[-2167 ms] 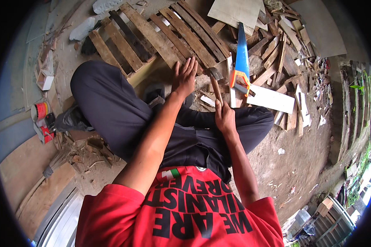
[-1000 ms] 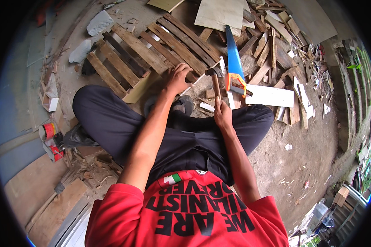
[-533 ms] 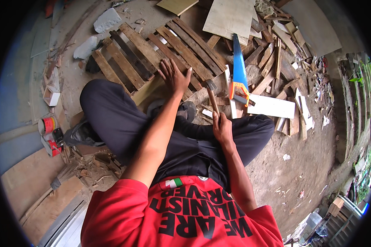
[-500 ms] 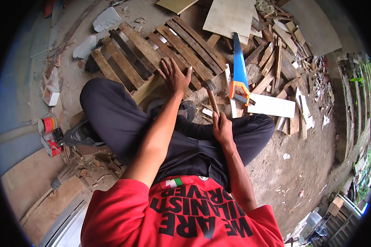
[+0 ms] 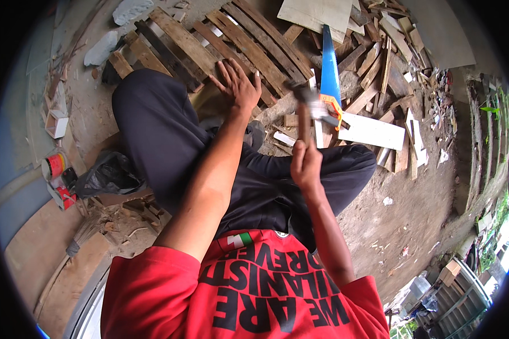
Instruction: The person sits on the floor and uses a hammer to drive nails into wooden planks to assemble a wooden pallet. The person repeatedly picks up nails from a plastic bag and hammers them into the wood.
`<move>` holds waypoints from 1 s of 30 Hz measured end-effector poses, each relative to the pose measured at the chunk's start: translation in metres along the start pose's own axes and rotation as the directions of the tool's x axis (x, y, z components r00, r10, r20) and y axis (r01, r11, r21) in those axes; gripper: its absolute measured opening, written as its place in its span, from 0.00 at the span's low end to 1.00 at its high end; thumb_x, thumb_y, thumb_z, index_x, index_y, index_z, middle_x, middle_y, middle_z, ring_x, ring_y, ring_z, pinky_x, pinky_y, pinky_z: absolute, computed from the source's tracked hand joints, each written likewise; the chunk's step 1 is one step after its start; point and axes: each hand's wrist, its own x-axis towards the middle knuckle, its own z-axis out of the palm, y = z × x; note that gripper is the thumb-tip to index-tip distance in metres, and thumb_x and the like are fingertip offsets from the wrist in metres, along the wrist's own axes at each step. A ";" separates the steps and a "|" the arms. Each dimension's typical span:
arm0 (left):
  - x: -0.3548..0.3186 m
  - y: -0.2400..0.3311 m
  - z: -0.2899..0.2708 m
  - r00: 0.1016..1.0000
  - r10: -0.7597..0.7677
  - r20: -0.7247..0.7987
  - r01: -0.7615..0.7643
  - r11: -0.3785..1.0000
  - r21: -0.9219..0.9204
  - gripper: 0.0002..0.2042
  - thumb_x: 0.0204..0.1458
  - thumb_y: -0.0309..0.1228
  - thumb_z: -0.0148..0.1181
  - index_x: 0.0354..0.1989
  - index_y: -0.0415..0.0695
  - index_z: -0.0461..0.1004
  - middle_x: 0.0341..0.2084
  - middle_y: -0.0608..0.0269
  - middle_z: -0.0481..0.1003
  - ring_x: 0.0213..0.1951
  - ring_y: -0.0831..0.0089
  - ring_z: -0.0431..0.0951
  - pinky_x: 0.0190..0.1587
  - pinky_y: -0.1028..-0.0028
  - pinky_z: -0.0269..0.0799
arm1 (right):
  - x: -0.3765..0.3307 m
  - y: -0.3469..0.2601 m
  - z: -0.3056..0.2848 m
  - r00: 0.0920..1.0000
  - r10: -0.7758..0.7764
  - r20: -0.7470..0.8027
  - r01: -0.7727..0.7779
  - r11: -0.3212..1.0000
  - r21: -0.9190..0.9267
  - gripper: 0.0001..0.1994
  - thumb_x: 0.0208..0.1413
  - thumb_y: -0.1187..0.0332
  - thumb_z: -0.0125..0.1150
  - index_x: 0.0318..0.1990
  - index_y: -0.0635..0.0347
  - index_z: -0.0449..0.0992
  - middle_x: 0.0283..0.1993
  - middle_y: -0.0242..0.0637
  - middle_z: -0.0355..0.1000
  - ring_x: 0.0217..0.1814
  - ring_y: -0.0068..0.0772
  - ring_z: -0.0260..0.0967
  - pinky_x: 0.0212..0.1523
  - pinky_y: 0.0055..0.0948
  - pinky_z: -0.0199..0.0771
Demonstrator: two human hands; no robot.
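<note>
My left hand is open, its fingers spread over the near edge of a slatted wooden pallet made of weathered brown boards. Closed around the wooden handle of a hammer is my right hand, above my right knee. Motion blurs the hammer's dark head, which is raised beside the pallet's near right corner. Behind it lies a hand saw with a blue blade and an orange and black grip, partly covered by the hammer in this view.
A heap of scrap wood spreads at the far right, with a white board nearer to me. Pale foam-like chunks lie past the pallet's left end. Red cans and a black plastic bag are by my left knee.
The hammer in my right hand has swung up and slightly right, away from the pallet's corner. My left hand remains on the pallet. The whole view has shifted a little.
</note>
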 end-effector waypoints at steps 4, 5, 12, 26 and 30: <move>-0.007 -0.002 -0.002 1.000 0.000 -0.005 -0.001 0.999 -0.046 0.42 0.61 0.54 0.43 0.72 0.29 0.46 0.70 0.38 0.53 0.76 0.48 0.36 0.70 0.35 0.21 | -0.022 0.031 0.009 0.980 0.131 0.149 -0.080 0.947 -0.310 0.14 0.68 0.63 0.51 0.37 0.69 0.66 0.23 0.63 0.70 0.30 0.71 0.71 0.26 0.52 0.68; -0.002 -0.002 0.000 1.000 -0.006 -0.016 0.005 0.998 -0.055 0.42 0.61 0.55 0.43 0.71 0.28 0.47 0.70 0.37 0.54 0.76 0.48 0.36 0.70 0.35 0.21 | -0.019 0.030 0.008 0.985 0.111 0.135 -0.071 0.959 -0.274 0.15 0.68 0.62 0.51 0.37 0.69 0.66 0.23 0.62 0.69 0.30 0.71 0.71 0.26 0.52 0.67; -0.004 -0.002 -0.002 0.999 0.010 -0.049 -0.010 1.000 0.001 0.41 0.62 0.55 0.41 0.71 0.29 0.49 0.69 0.38 0.56 0.75 0.49 0.38 0.70 0.35 0.23 | -0.015 0.020 0.012 0.982 0.171 0.078 -0.150 0.965 -0.217 0.18 0.69 0.59 0.50 0.34 0.69 0.67 0.22 0.63 0.69 0.31 0.71 0.71 0.25 0.53 0.66; 0.000 0.000 0.000 1.000 -0.006 -0.026 0.005 0.999 -0.037 0.42 0.61 0.55 0.40 0.72 0.30 0.48 0.70 0.40 0.53 0.76 0.50 0.36 0.70 0.36 0.19 | -0.012 0.023 0.024 0.999 0.033 0.013 -0.031 0.991 -0.132 0.19 0.70 0.58 0.46 0.38 0.70 0.68 0.21 0.58 0.69 0.25 0.61 0.72 0.25 0.47 0.68; 0.002 -0.001 -0.004 0.999 -0.002 -0.040 0.002 1.000 0.005 0.41 0.61 0.55 0.42 0.71 0.30 0.50 0.68 0.40 0.58 0.75 0.50 0.40 0.70 0.35 0.26 | -0.017 0.032 0.029 0.976 0.187 0.112 -0.169 0.973 -0.158 0.17 0.69 0.61 0.49 0.38 0.71 0.68 0.24 0.65 0.70 0.31 0.72 0.70 0.26 0.55 0.65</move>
